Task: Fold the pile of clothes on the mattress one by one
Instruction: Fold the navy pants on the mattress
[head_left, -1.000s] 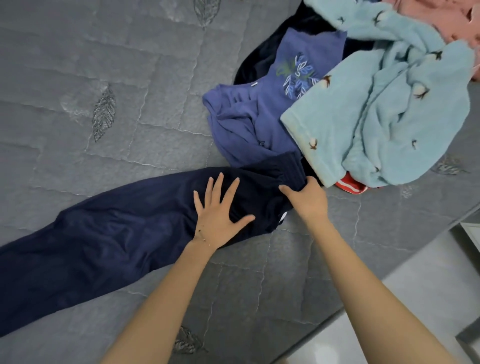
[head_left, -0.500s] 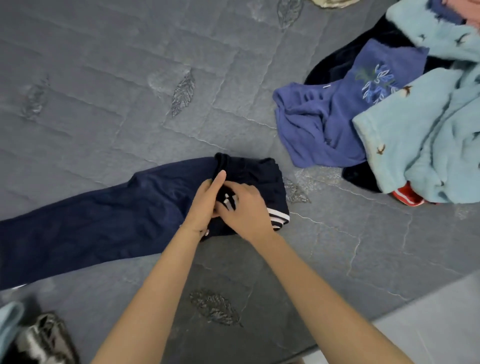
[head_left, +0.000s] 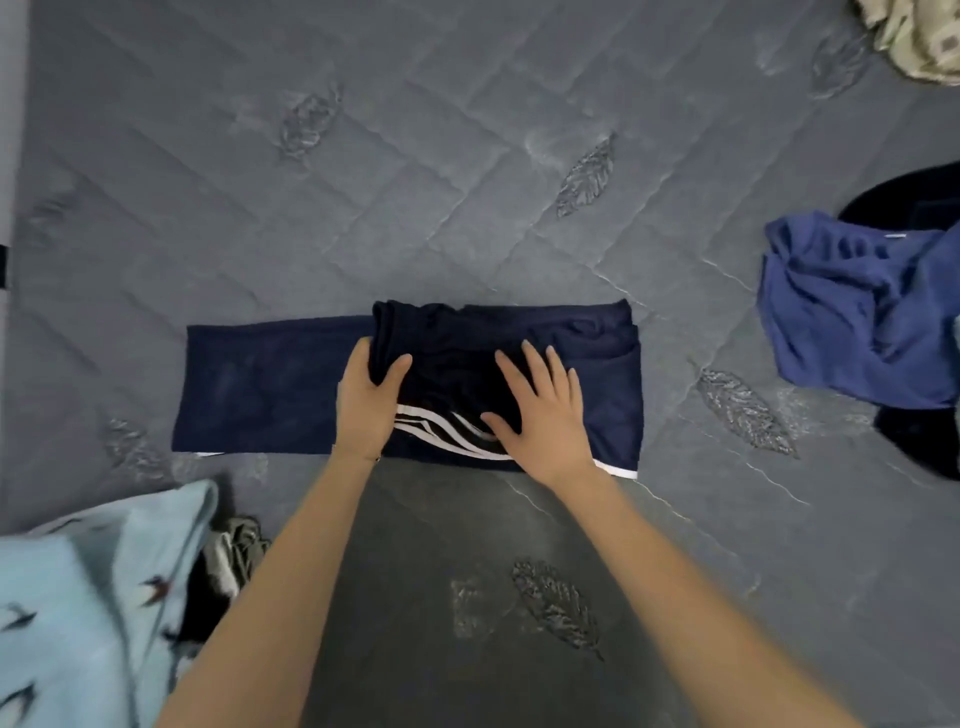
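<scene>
Near edge, 7 o'clock: light blue fleece (head_left: 78, 623) with a grey-and-black bundle (head_left: 234, 548) just beside it, both clear of the work

Centre: navy trousers (head_left: 270, 389) flat on the mattress (head_left: 467, 156), long axis 9 to 3 o'clock, white stripes along the near edge. The 3 o'clock part is doubled over and a single layer runs out toward 9

Grip: left hand (head_left: 370, 402) sits at the 9 o'clock end of the doubled part, thumb on top, fingers curled round that bunched edge, holding it. At 3 o'clock of it the right hand (head_left: 540, 415) lies flat on the doubled part, fingers straight and spread, pressing, holding nothing

Key relation: the unfolded length lies at 9 o'clock of the left-hand grip, on the same axis, so the left hand is nearer to it

My read: next fold runs along that axis, right hand pinning. Risk: the bunched edge goes in crooked

Farther out: blue top (head_left: 852, 312) at 3 o'clock, well apart, black garment (head_left: 904, 202) behind it; beige cloth (head_left: 919, 36) at 1 o'clock
</scene>
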